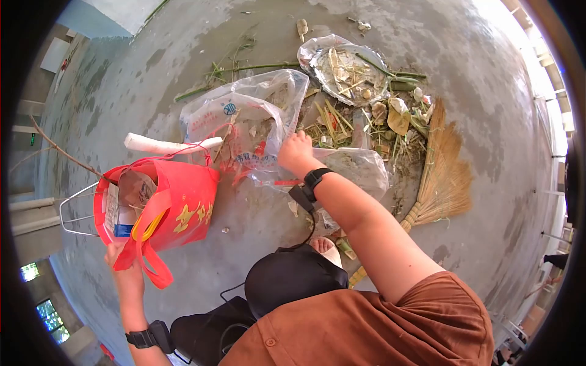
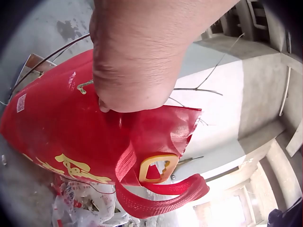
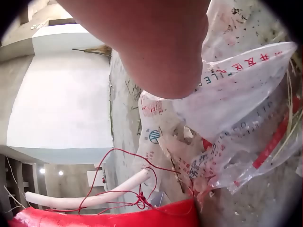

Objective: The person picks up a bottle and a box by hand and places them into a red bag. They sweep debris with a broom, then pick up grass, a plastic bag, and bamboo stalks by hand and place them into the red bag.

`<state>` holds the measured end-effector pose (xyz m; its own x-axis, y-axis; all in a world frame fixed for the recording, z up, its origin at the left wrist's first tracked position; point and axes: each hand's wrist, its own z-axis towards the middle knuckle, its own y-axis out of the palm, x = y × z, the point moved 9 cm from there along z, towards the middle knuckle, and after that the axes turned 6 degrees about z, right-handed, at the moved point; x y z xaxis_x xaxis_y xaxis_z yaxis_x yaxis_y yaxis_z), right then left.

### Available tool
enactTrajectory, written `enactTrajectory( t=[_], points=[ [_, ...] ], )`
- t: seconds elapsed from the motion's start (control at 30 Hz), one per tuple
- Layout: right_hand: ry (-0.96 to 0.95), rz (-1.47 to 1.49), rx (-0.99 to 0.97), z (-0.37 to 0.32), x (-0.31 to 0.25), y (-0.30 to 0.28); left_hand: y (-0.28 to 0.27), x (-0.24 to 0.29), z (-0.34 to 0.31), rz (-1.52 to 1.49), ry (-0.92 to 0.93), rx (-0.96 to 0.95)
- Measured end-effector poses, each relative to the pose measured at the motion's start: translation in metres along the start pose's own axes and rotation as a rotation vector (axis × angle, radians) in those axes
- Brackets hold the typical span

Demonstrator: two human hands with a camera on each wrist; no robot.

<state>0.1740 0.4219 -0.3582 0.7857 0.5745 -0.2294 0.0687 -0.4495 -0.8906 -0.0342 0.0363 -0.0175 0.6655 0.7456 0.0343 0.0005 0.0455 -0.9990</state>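
Observation:
My left hand (image 1: pixel 125 263) grips the near rim of a red bag (image 1: pixel 194 210) with gold lettering, which leans tilted on the floor. Inside the bag are cardboard-like pieces, something with a blue end and a crumpled brown wrapper (image 1: pixel 135 190); a white tube (image 1: pixel 165 145) and tangled red string lie across its far side. In the left wrist view a strap loop hangs by a yellow handle (image 2: pixel 159 169). With my right hand (image 1: pixel 297 149) I pinch the edge of a clear printed plastic bag (image 3: pixel 222 104), spread crumpled on the floor with scraps in it. The right fingertips are hidden in the right wrist view.
Plant scraps and leaves (image 1: pixel 390 119) lie heaped beyond my right hand, around a plastic-lined round tray (image 1: pixel 314 61). To their right lies a straw broom (image 1: pixel 445 174). A thin branch (image 1: pixel 67 152) sticks out of the red bag, near a metal wire frame (image 1: pixel 70 216).

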Motion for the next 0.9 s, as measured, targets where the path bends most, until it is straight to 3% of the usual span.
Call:
enactTrajectory(
  t=[0.17,0.23,0.27,0.43,0.57,0.77,0.9],
  points=[
    [-0.022,-0.007,-0.162,-0.019,-0.035,0.024,-0.002,0.012,-0.003,-0.020,0.055,0.000],
    [-0.084,-0.176,-0.175,-0.018,-0.046,0.047,0.000,0.012,-0.004,0.005,0.048,-0.007],
    [-0.091,-0.225,-0.052,-0.015,-0.050,0.059,0.000,0.010,-0.004,0.028,0.038,-0.013],
    [-0.155,-0.279,-0.040,-0.004,-0.070,0.094,0.002,0.010,-0.004,0.075,0.059,-0.081],
    [-0.238,-0.292,0.024,-0.001,-0.057,0.068,0.002,0.011,-0.004,0.085,0.053,-0.083],
    [0.018,-0.060,0.154,0.005,0.025,-0.020,0.006,0.004,-0.004,-0.020,0.116,0.020],
    [0.436,0.391,0.110,-0.025,0.138,-0.048,0.004,0.005,-0.001,-0.021,0.089,-0.013]
  ],
)
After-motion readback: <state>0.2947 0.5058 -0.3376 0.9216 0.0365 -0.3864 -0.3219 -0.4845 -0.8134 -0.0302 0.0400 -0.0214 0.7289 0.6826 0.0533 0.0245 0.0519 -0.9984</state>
